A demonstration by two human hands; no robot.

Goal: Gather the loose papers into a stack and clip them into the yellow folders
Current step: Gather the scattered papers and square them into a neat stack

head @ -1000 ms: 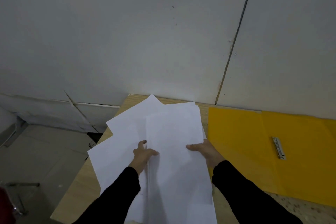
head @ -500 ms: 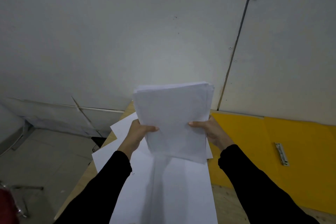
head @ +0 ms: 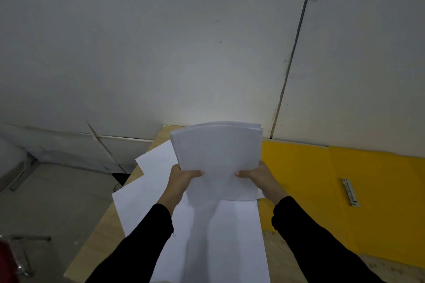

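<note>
- Both hands are up, and between them stands a stack of papers (head: pixel 218 161), lifted clear of the table (head: pixel 101 239) and tilted toward the wall (head: pixel 161 41).
- Left hand (head: pixel 181 182) is closed on the stack's left edge, thumb laid across the front sheet, fingers hidden behind.
- Right hand (head: pixel 262 179) mirrors it on the right edge, thumb in front, the rest wrapped round the back.
- The stack's top edge bows in a gentle arc, and the sheet edges there look nearly flush, with slight steps at the right corner.
- Below the hands, loose sheets (head: pixel 147 190) lie on the table, fanned out toward its left edge, 1 corner poking toward the far-left corner.
- More white paper runs down the middle toward the near edge, partly under the black sleeves (head: pixel 305 236).
- On the right side of the table lies the open yellow folder (head: pixel 379 202), flat, its far edge against the wall.
- A metal clip (head: pixel 350 192) sits on the folder's inner face, well apart from the held stack; whether it is open I cannot tell.
</note>
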